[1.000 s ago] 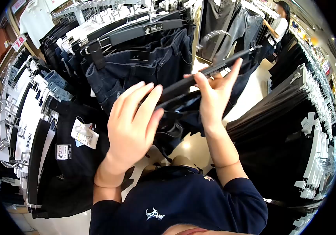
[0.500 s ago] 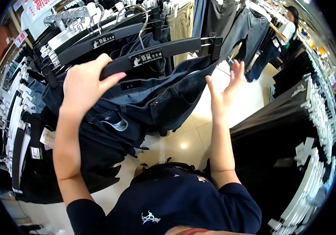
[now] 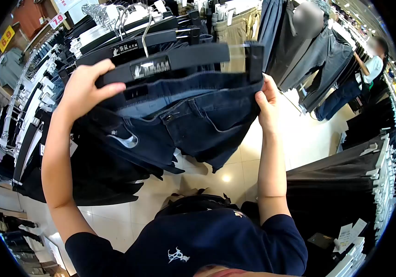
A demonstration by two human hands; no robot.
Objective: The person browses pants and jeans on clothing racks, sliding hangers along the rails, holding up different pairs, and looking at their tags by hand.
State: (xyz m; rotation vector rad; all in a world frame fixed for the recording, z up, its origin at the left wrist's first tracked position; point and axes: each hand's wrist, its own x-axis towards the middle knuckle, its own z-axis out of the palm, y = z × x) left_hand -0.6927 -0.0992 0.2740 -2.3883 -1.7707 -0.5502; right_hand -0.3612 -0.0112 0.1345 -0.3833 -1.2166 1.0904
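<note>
Dark blue jeans (image 3: 225,111) hang by their waistband from a black clip hanger (image 3: 198,59) with a metal hook and a printed label. My left hand (image 3: 82,87) is closed round the hanger's left end, thumb in front and fingers over the top. At the other side my right hand (image 3: 268,104) pinches the waistband's right edge, just below the black clip (image 3: 255,62). The jeans' waist gapes a little, showing a lighter blue lining inside. A second black hanger (image 3: 156,40) with the same kind of label is right behind.
A rail of hangers (image 3: 110,21) runs back at upper left, more clothes below it. To the right stands a rack of dark trousers (image 3: 341,171) on white hangers. A person in a white top (image 3: 373,67) is at another rack. Tiled floor (image 3: 225,184) lies between.
My right hand, open and apart from the jeans before, has closed on the waistband's right edge. My left hand keeps its hold on the hanger. The view has shifted.
</note>
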